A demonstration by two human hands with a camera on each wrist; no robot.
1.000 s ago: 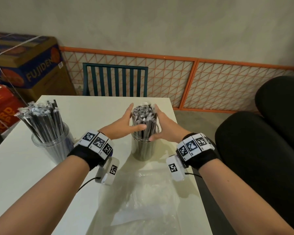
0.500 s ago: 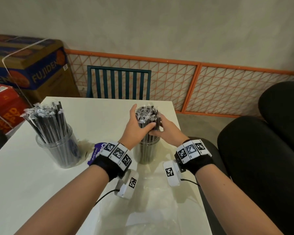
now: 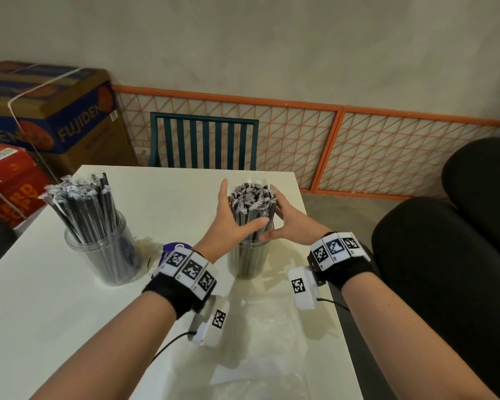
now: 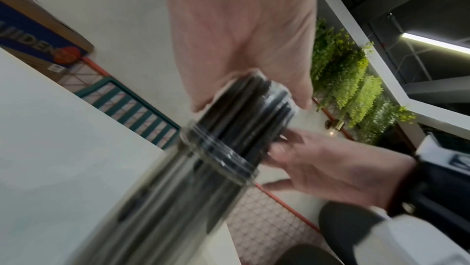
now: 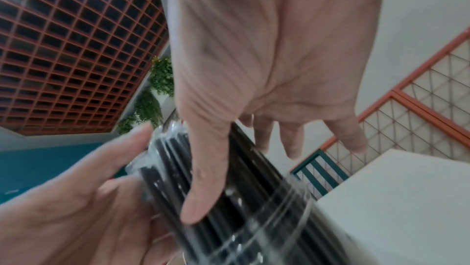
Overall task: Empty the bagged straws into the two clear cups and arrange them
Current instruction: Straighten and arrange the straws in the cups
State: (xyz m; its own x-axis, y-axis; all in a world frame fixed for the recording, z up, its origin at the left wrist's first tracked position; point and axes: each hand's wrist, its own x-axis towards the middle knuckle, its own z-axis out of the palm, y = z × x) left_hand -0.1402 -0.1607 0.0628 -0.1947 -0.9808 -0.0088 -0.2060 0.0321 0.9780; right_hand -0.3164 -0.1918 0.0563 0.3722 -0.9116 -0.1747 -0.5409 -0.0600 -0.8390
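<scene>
Two clear cups stand on the white table (image 3: 41,298). The left cup (image 3: 104,255) holds a fanned bunch of wrapped black straws (image 3: 81,203). In the right cup (image 3: 247,264) stands an upright straw bundle (image 3: 253,200). My left hand (image 3: 228,217) presses the bundle's left side, fingers straight up and thumb across the front. My right hand (image 3: 286,220) presses the right side likewise. The left wrist view shows my left hand (image 4: 241,38) flat against the straw bundle (image 4: 244,116) above the right cup's rim (image 4: 218,158). In the right wrist view my right hand (image 5: 267,58) lays its thumb on the straw bundle (image 5: 254,168).
An empty clear plastic bag (image 3: 257,356) lies flat on the near table between my forearms. A purple wrapper (image 3: 172,249) lies behind my left wrist. A teal chair (image 3: 202,140) stands beyond the table, cardboard boxes (image 3: 49,111) at the left, black cushions (image 3: 445,269) at the right.
Half a second ago both hands were wrapped tight round the bundle. Now their fingers have straightened and only press its sides. The cups have not moved.
</scene>
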